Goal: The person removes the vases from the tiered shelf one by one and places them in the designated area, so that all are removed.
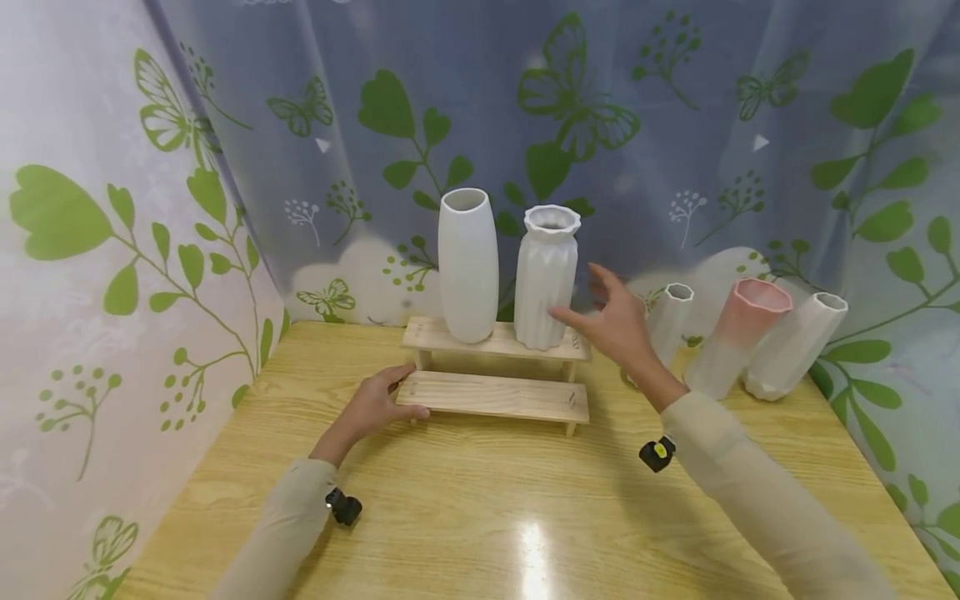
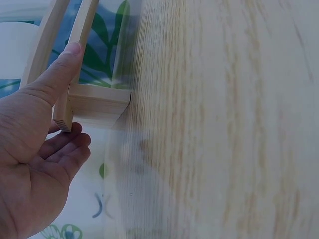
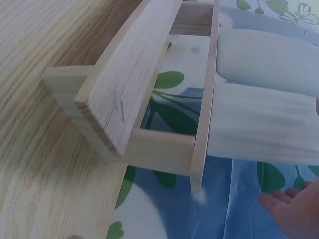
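A two-step wooden stand (image 1: 495, 393) sits on the table (image 1: 480, 508). On its upper step stand a smooth white vase (image 1: 468, 265) and a ribbed white vase (image 1: 547, 277). My left hand (image 1: 378, 403) grips the left end of the lower step (image 2: 79, 107), thumb on top and fingers under the edge. My right hand (image 1: 617, 321) hovers open just right of the ribbed vase (image 3: 264, 122), fingers spread and not touching it. The stand's right end (image 3: 144, 99) fills the right wrist view.
Three more vases lean against the curtain at the right: a small white one (image 1: 670, 321), a pink-topped one (image 1: 738, 333) and a white faceted one (image 1: 797, 346). A leaf-print curtain (image 1: 112, 250) encloses the left and back.
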`<state>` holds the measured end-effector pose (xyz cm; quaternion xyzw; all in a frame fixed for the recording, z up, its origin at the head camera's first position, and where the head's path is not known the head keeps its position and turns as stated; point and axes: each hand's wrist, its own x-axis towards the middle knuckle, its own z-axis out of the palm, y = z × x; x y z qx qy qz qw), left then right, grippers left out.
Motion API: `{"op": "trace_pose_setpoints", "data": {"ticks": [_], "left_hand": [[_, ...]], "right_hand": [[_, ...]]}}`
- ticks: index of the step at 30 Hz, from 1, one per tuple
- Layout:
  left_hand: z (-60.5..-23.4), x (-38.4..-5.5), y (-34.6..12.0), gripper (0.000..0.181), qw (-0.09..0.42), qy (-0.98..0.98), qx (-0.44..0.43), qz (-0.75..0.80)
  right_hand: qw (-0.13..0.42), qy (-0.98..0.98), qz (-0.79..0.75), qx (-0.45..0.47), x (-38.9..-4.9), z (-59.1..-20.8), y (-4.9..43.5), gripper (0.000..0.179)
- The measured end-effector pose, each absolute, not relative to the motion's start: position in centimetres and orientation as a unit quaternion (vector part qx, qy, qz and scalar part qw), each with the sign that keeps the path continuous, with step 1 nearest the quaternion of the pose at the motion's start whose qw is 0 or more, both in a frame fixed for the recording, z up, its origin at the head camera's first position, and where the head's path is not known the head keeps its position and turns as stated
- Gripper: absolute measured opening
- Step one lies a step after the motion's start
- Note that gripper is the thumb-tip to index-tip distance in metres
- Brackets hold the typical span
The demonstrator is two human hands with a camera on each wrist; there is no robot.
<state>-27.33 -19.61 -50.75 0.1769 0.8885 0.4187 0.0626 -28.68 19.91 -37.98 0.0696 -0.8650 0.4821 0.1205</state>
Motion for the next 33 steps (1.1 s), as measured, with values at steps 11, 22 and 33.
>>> {"op": "trace_pose_setpoints", "data": {"ticks": [11,22,33], "left_hand": [[-50.5,-27.2,-19.6,0.097,0.063,0.889,0.171,0.42],[-50.4,-27.2,-19.5,0.097,0.068,0.887,0.17,0.423],[-50.6,-27.2,-19.5,0.096,0.067,0.888,0.17,0.423]], "right_hand": [[0.133,-0.853,0.498,0.077,-30.5,-38.4,18.0,0.105],[0.11,-0.847,0.515,0.072,-31.0,-39.0,17.3,0.102],[0.127,-0.852,0.502,0.071,-30.7,-39.3,17.1,0.093]]}}
